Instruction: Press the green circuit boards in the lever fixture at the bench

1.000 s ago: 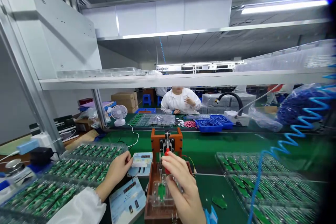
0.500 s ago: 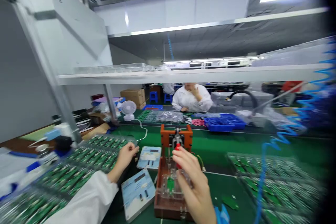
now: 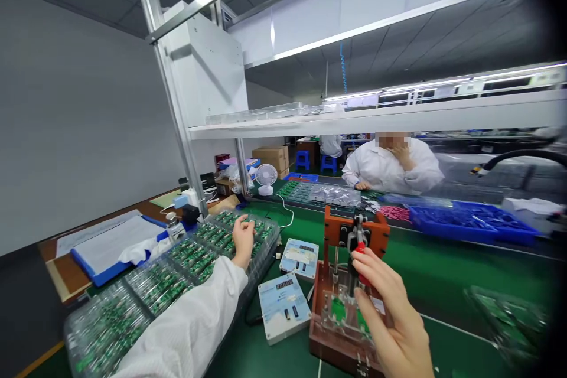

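Observation:
My left hand (image 3: 243,239) is over a clear plastic tray (image 3: 148,310) of green circuit boards (image 3: 188,251), fingers loosely bent and apart, with nothing visible in them. My right hand (image 3: 394,313) grips the red handle (image 3: 361,257) of a toggle clamp, fingers on top and thumb beneath. The clamp belongs to a test fixture with an orange upper frame (image 3: 380,235) and a brown base (image 3: 325,345). Within the fixture a green circuit board (image 3: 338,309) shows beneath clear plastic parts; my right hand hides some of it.
Two pale blue meter boxes (image 3: 284,306) with displays lie left of the fixture. Behind are a small white fan (image 3: 266,178), a blue bin (image 3: 472,221) and a seated person in white (image 3: 394,168). A white shelf (image 3: 376,120) crosses above. More boards lie in a tray (image 3: 509,319) at right.
The view has turned left. My left hand has moved from the tray's right edge onto the boards, its fingers loosening. My right hand stays on the red handle.

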Available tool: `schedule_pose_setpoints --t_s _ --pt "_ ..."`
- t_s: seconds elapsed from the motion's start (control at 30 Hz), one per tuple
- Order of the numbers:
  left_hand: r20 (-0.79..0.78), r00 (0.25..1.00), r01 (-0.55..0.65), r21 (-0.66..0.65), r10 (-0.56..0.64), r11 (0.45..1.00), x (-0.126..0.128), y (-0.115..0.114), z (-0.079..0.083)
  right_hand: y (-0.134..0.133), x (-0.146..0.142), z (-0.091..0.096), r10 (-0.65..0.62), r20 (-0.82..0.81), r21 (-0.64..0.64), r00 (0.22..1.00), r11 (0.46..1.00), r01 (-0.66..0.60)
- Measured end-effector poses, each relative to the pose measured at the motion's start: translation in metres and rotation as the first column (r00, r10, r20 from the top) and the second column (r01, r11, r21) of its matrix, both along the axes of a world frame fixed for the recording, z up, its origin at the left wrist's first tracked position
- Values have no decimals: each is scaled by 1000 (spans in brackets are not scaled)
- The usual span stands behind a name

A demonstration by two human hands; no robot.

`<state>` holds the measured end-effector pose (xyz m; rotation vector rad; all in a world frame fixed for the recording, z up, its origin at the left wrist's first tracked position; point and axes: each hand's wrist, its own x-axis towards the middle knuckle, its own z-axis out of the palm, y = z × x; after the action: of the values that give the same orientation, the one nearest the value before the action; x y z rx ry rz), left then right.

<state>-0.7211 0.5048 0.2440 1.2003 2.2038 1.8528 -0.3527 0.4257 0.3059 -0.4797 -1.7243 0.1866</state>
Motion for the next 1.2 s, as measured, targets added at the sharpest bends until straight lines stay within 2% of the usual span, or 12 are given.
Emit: schedule_pose_setpoints --t_s 0.1,0.17,0.23,0.43,0.77,0.93,1.03,1.1,1.2 --pt "-111 978 162 -142 -178 977 13 3 -2 -1 0 3 -15 3 20 1000 1000 15" --pt "-181 932 263 -260 -315 929 21 4 -2 -1 0 5 -3 5 20 1000 1000 3" --pt "-239 888 297 -353 -392 887 26 3 -2 -1 0 5 16 -1 10 1000 1000 -16" --pt "-342 833 219 -516 -434 828 26 4 -1 -3 -3 -1 44 -12 -70 999 997 -44" --pt "-451 745 88 -663 -491 743 25 4 -4 -1 -4 -3 75 -14 -83 997 994 -76" --pt "-465 732 83 -664 -498 743 23 5 -7 -2 -5 -2 57 -25 -51 998 997 -58" --pt "-476 731 127 -608 -489 783 20 6 -11 -2 -5 -4 55 -27 -47 998 997 -56" --pt "-500 732 198 -493 -463 847 22 5 -11 -1 -5 -5 57 -23 -49 998 997 -58" --pt "-590 737 272 -187 -329 944 33 -2 0 -1 -2 0 66 3 -58 998 996 -66"
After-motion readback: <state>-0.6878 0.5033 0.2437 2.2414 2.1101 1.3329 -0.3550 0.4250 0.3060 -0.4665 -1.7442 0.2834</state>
